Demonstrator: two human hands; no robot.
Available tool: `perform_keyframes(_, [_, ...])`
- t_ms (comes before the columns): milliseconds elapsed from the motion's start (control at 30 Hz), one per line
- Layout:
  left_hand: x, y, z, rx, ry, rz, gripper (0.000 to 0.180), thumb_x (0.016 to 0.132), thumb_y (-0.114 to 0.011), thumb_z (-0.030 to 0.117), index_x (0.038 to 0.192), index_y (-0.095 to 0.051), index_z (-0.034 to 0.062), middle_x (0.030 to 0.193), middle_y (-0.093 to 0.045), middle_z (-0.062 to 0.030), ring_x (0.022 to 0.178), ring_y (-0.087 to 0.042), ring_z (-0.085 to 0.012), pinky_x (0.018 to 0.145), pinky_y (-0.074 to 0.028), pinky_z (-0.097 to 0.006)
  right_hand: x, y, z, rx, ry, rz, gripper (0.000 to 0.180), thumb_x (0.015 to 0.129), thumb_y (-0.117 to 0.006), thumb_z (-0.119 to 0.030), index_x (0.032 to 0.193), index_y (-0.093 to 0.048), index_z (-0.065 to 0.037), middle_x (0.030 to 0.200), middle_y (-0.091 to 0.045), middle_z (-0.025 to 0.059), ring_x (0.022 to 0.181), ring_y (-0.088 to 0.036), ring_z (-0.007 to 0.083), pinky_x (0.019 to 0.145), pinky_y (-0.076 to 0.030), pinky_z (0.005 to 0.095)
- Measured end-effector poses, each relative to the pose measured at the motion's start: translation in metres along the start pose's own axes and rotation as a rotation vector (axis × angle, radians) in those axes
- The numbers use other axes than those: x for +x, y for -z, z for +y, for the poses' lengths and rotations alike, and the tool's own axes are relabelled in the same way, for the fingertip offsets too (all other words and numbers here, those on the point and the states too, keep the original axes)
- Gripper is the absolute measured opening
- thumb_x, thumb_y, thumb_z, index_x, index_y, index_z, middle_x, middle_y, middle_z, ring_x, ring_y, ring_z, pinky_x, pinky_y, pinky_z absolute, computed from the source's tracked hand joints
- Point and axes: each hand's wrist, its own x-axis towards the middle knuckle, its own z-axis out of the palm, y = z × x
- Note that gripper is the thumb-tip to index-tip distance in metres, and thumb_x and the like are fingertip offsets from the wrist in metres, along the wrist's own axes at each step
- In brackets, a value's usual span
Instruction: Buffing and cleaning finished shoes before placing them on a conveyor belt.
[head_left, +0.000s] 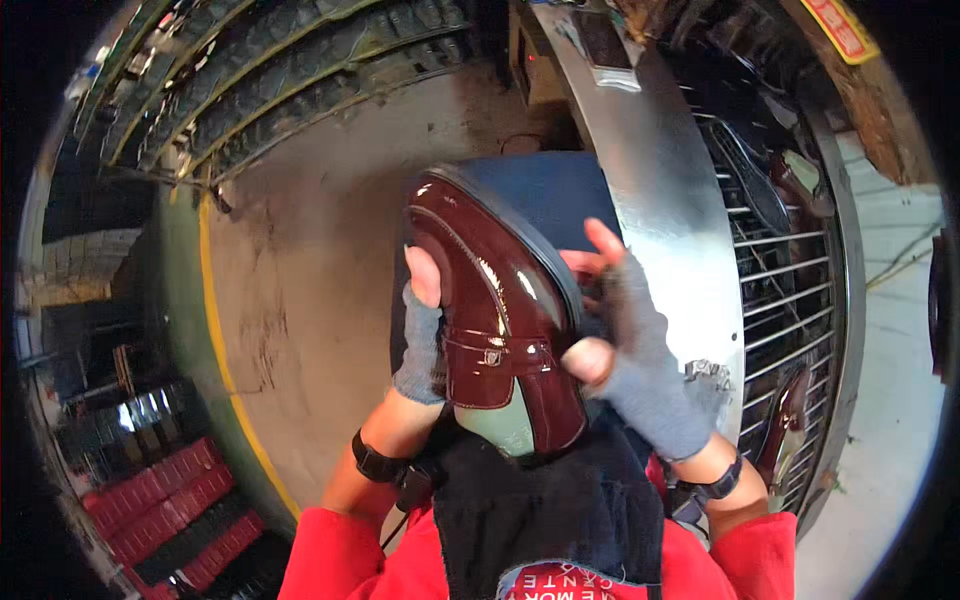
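Observation:
A glossy burgundy shoe (500, 300) with a buckled strap and dark sole edge lies tilted above my lap, its toe pointing away. A pale green shoe last (503, 427) shows in its opening. My left hand (424, 320), in a grey fingerless glove, grips the shoe's left side with the thumb on the upper; its other fingers are hidden beneath. On the sole side, my right hand (630, 330), gloved alike and slightly blurred, has its fingers spread. Its thumb is by the heel end, and I cannot tell whether it touches. Dark blue cloth (560, 190) lies under the shoe.
Right of me runs a curved metal ledge (670, 180) beside a barred rack (785, 290) holding shoes. Shelves with many dark items (300, 70) stand far left. Red and black stacked pieces (165, 490) are at lower left, near a yellow floor line (222, 340).

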Motion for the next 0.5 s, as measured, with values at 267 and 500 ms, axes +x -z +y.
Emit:
perform_keyframes(267, [-0.034,-0.003,0.004,0.277,-0.050,0.415,0.112,0.083,-0.047,0.095,0.155,-0.044,0.0093,0.147,-0.059,-0.0179,0.128,-0.062,-0.0341,0.110,-0.052,-0.051,-0.007,-0.028,-0.029,-0.057,0.018,-0.058,0.097,0.088,-0.082,-0.029,0.162,-0.029,0.003,0.146,-0.054,0.0293,0.131,-0.062,0.0342,0.108,-0.050,0.0420])
perform_keyframes(500, [-0.035,-0.035,0.004,0.590,-0.097,0.275,0.109,0.084,-0.058,0.087,0.158,-0.039,0.0087,0.151,-0.055,-0.0187,0.132,-0.059,-0.0349,0.112,-0.051,-0.050,0.028,-0.007,-0.054,-0.274,0.395,-0.114,0.084,0.088,-0.081,-0.023,0.158,-0.041,-0.001,0.132,-0.067,0.0216,0.112,-0.074,0.0356,0.095,-0.057,0.0399])
